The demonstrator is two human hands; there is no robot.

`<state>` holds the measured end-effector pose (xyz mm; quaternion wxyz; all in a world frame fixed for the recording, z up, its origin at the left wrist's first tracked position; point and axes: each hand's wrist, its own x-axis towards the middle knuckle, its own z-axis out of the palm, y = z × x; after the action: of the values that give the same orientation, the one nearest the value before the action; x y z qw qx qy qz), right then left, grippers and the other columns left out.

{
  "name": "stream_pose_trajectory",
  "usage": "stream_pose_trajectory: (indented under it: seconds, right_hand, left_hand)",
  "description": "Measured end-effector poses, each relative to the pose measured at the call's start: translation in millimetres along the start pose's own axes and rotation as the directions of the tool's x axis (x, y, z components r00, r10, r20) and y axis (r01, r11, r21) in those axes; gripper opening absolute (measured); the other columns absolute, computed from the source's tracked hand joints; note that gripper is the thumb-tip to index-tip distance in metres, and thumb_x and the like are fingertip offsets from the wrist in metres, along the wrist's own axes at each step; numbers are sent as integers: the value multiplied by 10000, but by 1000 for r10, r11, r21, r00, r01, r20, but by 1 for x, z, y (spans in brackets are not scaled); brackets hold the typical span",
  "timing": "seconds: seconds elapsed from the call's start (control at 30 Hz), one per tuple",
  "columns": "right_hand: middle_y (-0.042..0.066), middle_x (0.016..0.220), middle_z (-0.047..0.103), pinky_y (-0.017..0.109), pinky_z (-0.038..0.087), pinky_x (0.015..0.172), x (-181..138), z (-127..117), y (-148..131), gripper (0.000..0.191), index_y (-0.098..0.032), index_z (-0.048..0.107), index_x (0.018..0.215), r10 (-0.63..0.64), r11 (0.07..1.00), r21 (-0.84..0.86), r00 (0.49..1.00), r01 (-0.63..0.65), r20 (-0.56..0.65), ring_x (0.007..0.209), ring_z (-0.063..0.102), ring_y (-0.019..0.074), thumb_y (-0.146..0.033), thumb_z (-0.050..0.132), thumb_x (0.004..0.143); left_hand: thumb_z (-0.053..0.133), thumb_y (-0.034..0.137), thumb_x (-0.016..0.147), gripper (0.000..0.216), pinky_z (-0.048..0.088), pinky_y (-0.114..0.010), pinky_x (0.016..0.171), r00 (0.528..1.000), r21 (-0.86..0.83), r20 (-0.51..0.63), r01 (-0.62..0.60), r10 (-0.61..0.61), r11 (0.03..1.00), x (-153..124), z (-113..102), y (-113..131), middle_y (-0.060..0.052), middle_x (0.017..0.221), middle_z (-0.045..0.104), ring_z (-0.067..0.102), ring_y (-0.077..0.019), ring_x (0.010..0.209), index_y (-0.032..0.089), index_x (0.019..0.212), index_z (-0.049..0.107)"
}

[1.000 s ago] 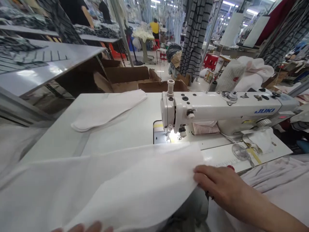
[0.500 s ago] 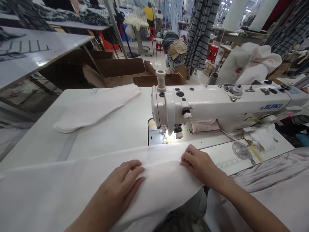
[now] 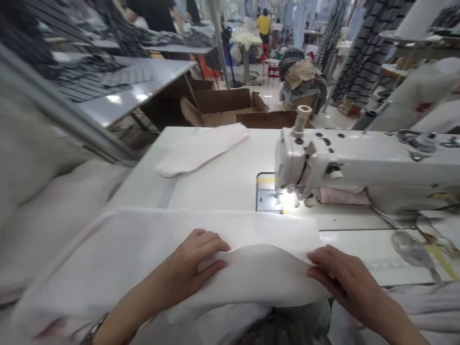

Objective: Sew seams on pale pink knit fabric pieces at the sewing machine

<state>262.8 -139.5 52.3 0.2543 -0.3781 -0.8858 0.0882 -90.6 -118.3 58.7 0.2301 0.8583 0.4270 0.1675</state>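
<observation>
A long white fabric piece lies across the front of the white sewing table, its near edge folded up into a bulge. My left hand rests on that fabric at the fold, fingers bent and pressing down. My right hand holds the fabric's right end, fingers curled over its edge. Both hands sit in front of the white sewing machine, whose lit needle area is a little beyond the fabric.
A folded white piece lies at the table's far left. Open cardboard boxes stand behind the table. A grey shelf rises at left. Pale cloth hangs off the left side. A person in yellow stands far back.
The view has swung left, so the machine sits further right. My left hand came onto the fabric a half second ago and stays there; my right hand has slid right to the fabric's end.
</observation>
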Motion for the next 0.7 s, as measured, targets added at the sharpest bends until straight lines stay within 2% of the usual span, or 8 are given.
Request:
stream_pose_trajectory:
  seconds: [0.1,0.2,0.37,0.43,0.5,0.53,0.6,0.7]
  right_hand:
    - [57,964,686,218,481,626,-3,3,2,228,-183,551,1194,-71,995,-72,997,69,-27,785,666,135,-162,513,970]
    - [48,912,701,210,476,602,-6,5,5,243,-177,572,1193,-113,989,-105,992,107,-53,738,667,126,-143,542,954]
    - [32,867,724,222,490,594,-6,-17,1,226,-199,621,1141,-125,985,-129,990,116,-63,714,683,136,-136,524,946]
    - [49,968,729,241,529,675,-4,-36,-3,225,-229,645,1119,-98,988,-124,994,91,-56,817,700,160,-174,497,959]
    - [63,1145,696,280,550,821,1,-54,-7,227,-255,660,1117,-76,990,-123,997,73,-23,1005,682,197,-220,496,964]
    - [61,1171,688,247,555,816,3,-62,-8,202,-248,666,1098,-142,985,-97,990,140,-13,1025,677,188,-218,538,945]
    - [57,1221,667,240,553,866,7,-71,-10,169,-241,664,1060,-116,992,-56,993,116,1,1095,651,191,-204,561,931]
    - [46,1261,645,275,536,940,6,-75,-16,142,-254,650,1035,-4,1000,-17,1000,4,-29,1151,623,210,-216,571,924]
  left_hand:
    - [470,182,941,113,473,-289,792,997,-1,-55,54,-54,999,-17,0,-2,-15,923,658,603,-159,862,224,956,573]
    - [446,148,946,144,478,-293,773,991,25,-124,51,-48,998,-24,6,-2,-6,856,658,605,-151,811,216,915,570]
    - [386,86,960,229,448,-391,1003,981,135,-178,-48,71,990,-26,-6,11,35,792,668,620,-103,686,217,1009,567]
    - [399,73,951,257,404,-432,1079,972,167,-183,-116,147,979,-26,-20,17,14,878,686,651,-112,786,232,1047,577]
    - [446,93,944,245,371,-446,1122,954,199,-216,-166,208,966,-26,-35,19,-21,1083,685,648,-142,1006,254,1050,596]
    - [475,116,941,218,378,-432,1122,948,214,-234,-165,215,963,-26,-41,19,-28,1180,661,619,-160,1107,263,1025,612]
    - [504,162,941,177,442,-357,1072,944,208,-263,-148,201,967,-25,-50,18,-15,1273,623,586,-173,1187,278,945,639]
    - [496,187,943,203,516,-274,971,954,80,-280,-84,103,993,-30,-55,23,30,1317,597,597,-169,1183,314,911,651]
